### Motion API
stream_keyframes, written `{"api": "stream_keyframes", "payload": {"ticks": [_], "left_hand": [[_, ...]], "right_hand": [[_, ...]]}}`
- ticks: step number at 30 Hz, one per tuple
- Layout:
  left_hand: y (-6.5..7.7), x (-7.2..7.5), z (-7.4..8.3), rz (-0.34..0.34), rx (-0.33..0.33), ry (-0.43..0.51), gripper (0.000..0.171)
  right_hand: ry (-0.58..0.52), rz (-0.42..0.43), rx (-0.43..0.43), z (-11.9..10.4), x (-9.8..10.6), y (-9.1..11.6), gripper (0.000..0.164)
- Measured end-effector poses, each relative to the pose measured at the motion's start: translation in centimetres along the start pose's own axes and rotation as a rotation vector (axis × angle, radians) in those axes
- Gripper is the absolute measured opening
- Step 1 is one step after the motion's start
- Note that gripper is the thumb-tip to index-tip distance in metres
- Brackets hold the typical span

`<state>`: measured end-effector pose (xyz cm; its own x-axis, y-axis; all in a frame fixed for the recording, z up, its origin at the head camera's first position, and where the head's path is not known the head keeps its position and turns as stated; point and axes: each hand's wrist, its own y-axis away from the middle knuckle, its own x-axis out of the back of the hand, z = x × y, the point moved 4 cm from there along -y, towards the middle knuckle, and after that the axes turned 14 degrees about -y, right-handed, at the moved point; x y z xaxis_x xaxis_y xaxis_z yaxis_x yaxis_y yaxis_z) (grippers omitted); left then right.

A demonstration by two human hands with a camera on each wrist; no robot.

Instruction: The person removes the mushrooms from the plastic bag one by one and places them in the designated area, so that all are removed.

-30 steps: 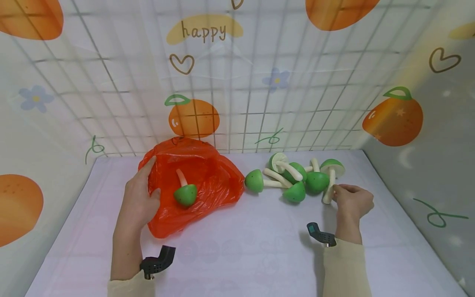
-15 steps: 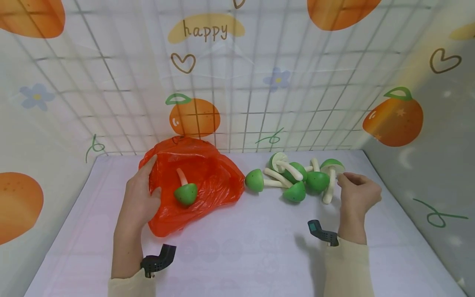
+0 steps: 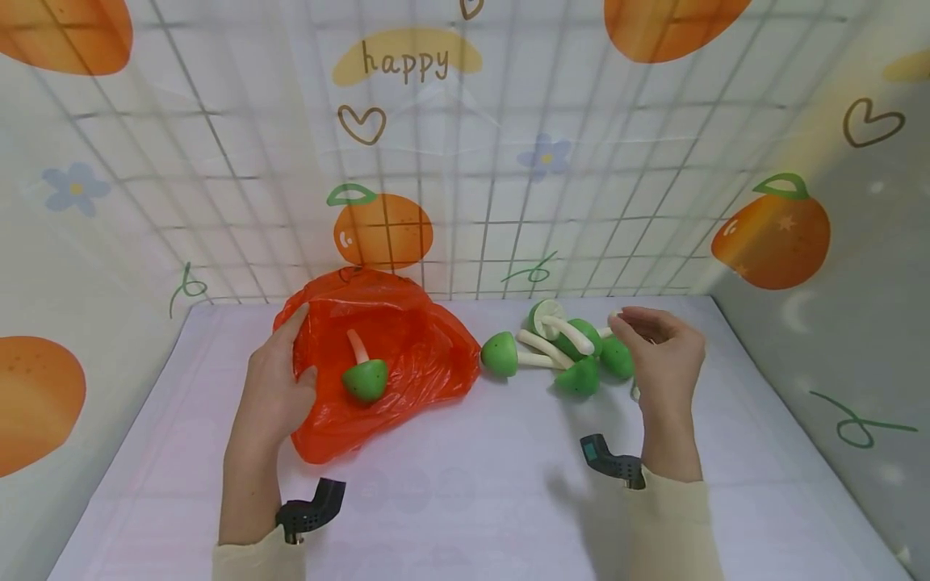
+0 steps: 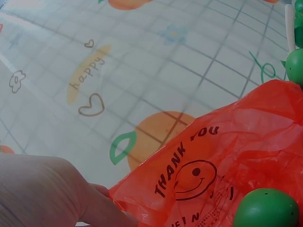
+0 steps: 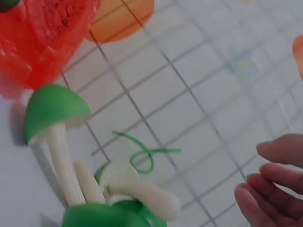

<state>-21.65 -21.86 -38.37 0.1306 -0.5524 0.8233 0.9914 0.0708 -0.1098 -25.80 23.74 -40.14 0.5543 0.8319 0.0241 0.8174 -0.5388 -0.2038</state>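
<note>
A red plastic bag (image 3: 425,355) lies on its side with its mouth towards the left. My left hand (image 3: 278,387) holds the rim at that mouth, the thumb and a finger spread apart. One toy mushroom (image 3: 366,380) with a green cap rests in the mouth, its stem pointing away. My right hand (image 3: 664,355) is over the right end of a pile of green-capped mushrooms (image 3: 577,377). In the right wrist view its loosely bent fingers (image 5: 274,198) have nothing between them. In the head view this hand hides the rightmost mushrooms in part.
Another mushroom (image 3: 500,353) lies between the bag and the pile, its cap close to the bag's closed end. The pale table (image 3: 450,500) meets a patterned curtain (image 3: 472,186) right behind the bag. A side panel (image 3: 857,347) bounds the table on the right.
My right hand has left the stem of the rightmost mushroom, risen a little, then swung left over the pile. My left hand and the bag have stayed put.
</note>
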Motion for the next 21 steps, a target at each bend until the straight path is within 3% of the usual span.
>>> {"api": "stream_keyframes", "payload": {"ticks": [6, 17, 21], "left_hand": [[0.0, 0.0, 0.1, 0.008, -0.007, -0.003, 0.086], [0.0, 0.0, 0.1, 0.008, -0.005, -0.002, 0.085], [0.0, 0.1, 0.0, -0.006, -0.002, -0.008, 0.085]], "right_hand": [[-0.067, -0.151, 0.106, -1.3, -2.4, 1.4, 0.028], [-0.146, -0.36, 0.152, -2.3, -6.3, 3.9, 0.03], [-0.129, -0.437, 0.178, -2.2, -7.9, 4.9, 0.031]]}}
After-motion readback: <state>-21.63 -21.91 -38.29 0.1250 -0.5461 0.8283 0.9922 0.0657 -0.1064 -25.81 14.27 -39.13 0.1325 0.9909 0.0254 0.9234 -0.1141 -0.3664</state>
